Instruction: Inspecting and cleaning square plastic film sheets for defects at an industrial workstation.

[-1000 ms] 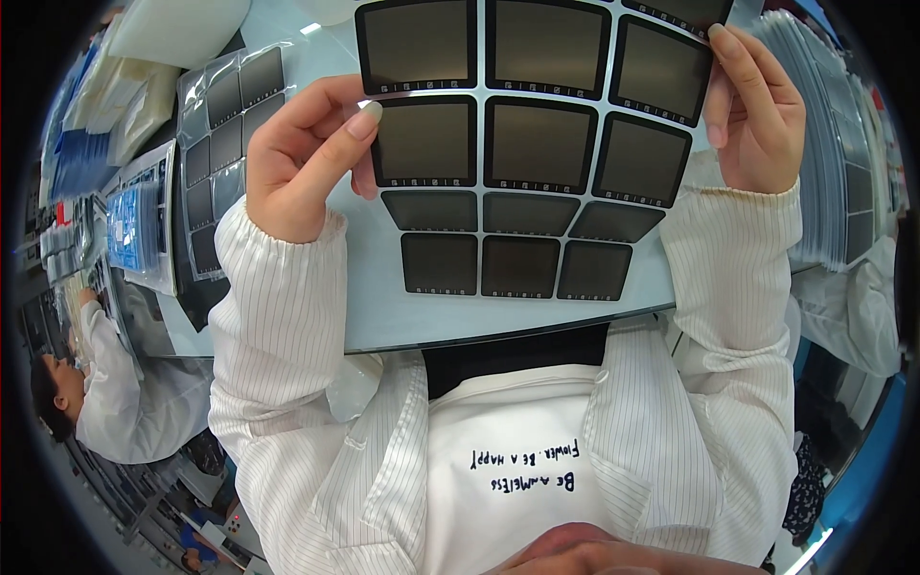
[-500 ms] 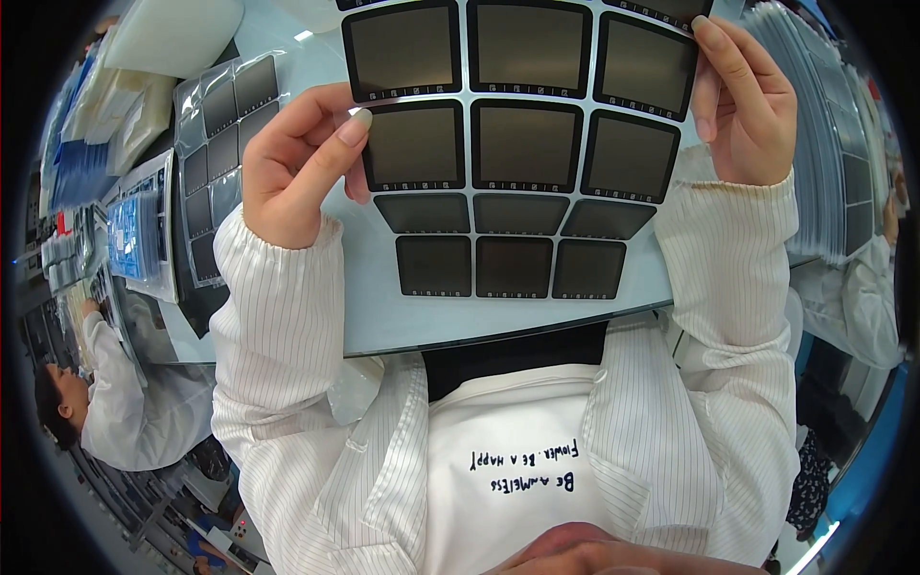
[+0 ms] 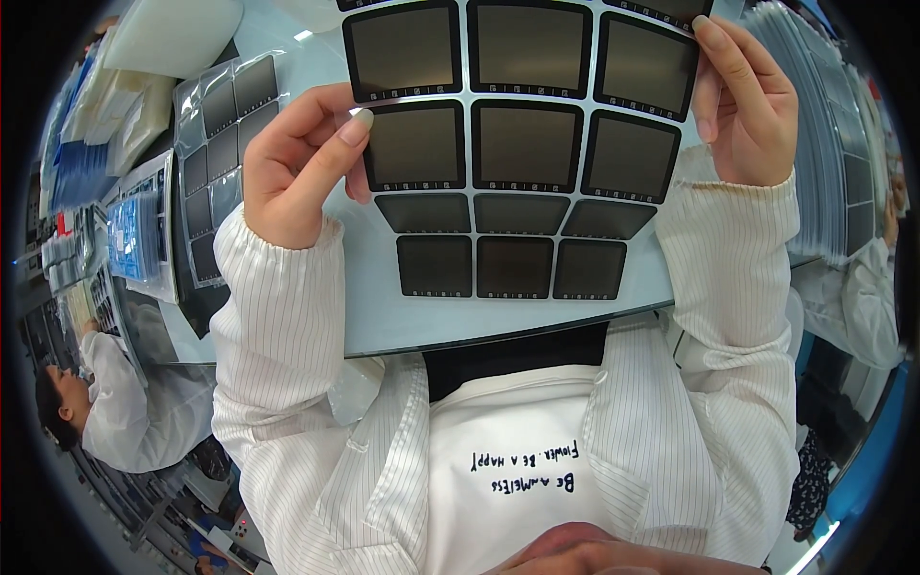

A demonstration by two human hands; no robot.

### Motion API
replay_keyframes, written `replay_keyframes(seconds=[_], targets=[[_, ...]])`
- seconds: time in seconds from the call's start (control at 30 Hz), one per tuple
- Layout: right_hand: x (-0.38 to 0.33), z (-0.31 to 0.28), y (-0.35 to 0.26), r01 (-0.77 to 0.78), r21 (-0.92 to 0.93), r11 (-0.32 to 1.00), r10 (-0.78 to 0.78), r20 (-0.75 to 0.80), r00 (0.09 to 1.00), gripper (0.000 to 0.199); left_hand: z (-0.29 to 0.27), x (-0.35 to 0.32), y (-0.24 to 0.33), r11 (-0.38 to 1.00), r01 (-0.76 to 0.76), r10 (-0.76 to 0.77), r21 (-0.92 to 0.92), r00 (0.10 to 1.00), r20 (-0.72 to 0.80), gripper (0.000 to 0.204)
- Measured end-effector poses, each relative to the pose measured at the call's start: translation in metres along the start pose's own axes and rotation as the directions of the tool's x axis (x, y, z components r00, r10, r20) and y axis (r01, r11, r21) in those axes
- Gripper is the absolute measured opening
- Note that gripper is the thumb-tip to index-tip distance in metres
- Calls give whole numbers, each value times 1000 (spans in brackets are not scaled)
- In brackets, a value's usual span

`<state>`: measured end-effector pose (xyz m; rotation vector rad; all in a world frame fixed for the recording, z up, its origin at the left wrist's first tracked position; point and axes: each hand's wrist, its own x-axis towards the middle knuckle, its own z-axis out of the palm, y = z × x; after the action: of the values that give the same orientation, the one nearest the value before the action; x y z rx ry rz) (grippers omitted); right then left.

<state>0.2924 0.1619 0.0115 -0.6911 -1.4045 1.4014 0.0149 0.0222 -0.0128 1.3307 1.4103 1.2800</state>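
A clear sheet bearing rows of dark rectangular panels with black borders is held up by its two side edges. My left hand pinches the left edge, thumb on the face and fingers behind. At the upper right corner of the sheet, my right hand is closed on the other edge. The sheet's top runs out of the picture. Below it two more rows of dark panels appear over the glass table; whether they belong to the same sheet I cannot tell.
Left of my arm lies another panel sheet in clear film, near a blue packet and foam blocks. A tall stack of panel sheets stands on the right. A co-worker in a white coat sits at left, another beyond the stack.
My hands and the held sheet stay almost still. The co-worker's arm at the left has shifted slightly.
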Motion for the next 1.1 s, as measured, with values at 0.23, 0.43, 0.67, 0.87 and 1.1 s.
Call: replay_keyframes(seconds=[0.23, 0.43, 0.67, 0.87, 1.1], targets=[[2, -29, 16, 127, -102, 987, -110, 158, 981, 25, 1, 1, 1, 1000, -14, 14, -2, 1000, 7, 24], [0, -18, 13, 106, -162, 981, -95, 73, 993, 24, 0, 0, -1, 1000, -3, 3, 10, 1000, -16, 24], [2, -1, 1, -2, -24, 1000, 2, 10, 1000, 16, 0, 0, -1, 1000, -23, 23, -5, 1000, 6, 23], [1, 0, 3, -13, -33, 999, 12, -29, 1000, 16, 3, 1, 1, 1000, 1, -1, 16, 1000, -8, 24], [5, 1, 1, -25, -79, 997, 6, -237, 971, 15, 4, -2, 1, 1000, 0, -2, 23, 993, 117, 24]])
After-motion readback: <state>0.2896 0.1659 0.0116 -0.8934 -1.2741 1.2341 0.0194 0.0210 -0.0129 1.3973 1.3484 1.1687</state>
